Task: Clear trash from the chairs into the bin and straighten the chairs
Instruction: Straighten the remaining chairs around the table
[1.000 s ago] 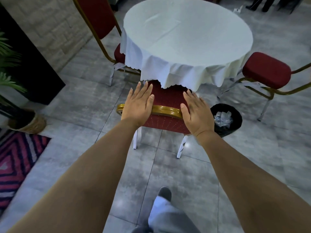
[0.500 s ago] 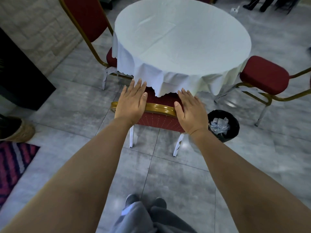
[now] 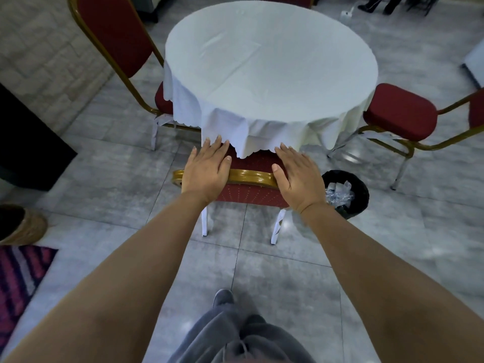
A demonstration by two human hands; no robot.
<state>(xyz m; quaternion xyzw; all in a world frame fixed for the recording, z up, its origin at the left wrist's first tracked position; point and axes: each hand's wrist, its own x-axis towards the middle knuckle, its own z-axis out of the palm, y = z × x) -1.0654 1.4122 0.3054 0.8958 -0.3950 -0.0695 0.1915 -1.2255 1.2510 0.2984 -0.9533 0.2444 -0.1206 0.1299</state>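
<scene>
A red padded chair with a gold frame (image 3: 248, 176) stands in front of me, its seat tucked under the edge of the white tablecloth. My left hand (image 3: 207, 170) lies flat on the left end of its top rail, fingers stretched forward. My right hand (image 3: 298, 174) lies flat on the right end in the same way. Neither hand curls around the rail. A small black bin (image 3: 362, 191) sits on the floor just right of the chair, with crumpled clear plastic and paper trash (image 3: 339, 192) inside it.
A round table (image 3: 269, 61) under a white cloth fills the middle. A second red chair (image 3: 115, 35) stands at its left, a third (image 3: 400, 111) at its right, angled away. A woven planter (image 3: 23, 226), striped rug (image 3: 18, 279) and dark cabinet (image 3: 26, 142) line the left.
The chair has slid further under the tablecloth with both hands flat on its back rail. I have stepped forward, and the planter and rug have shifted left in view.
</scene>
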